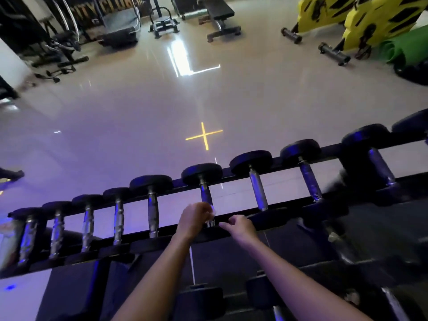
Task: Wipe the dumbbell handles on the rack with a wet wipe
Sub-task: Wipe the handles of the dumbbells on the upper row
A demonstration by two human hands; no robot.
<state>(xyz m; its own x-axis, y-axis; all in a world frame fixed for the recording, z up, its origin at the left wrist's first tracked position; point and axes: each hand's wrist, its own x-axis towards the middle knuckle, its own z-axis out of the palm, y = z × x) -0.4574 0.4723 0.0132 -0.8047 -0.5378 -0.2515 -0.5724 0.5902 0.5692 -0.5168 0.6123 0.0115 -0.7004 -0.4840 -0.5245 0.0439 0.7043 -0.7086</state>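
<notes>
A black rack (231, 172) holds a row of several dumbbells with metal handles and black round heads. My left hand (195, 217) is curled round the near part of the middle dumbbell's handle (205, 193), with a bit of pale wet wipe (212, 210) showing at its fingers. My right hand (239, 227) rests just to the right, on that dumbbell's near head at the rack's front rail, its fingers loosely bent and holding nothing I can see. A lower tier with more dumbbells (201, 300) lies under my forearms.
Beyond the rack stretches a glossy floor with a yellow cross mark (204, 136). A weight bench (220, 15), a stepper (163, 24) and other machines stand at the far side. Yellow-and-black machines (370, 26) and a green mat roll (403, 47) sit far right.
</notes>
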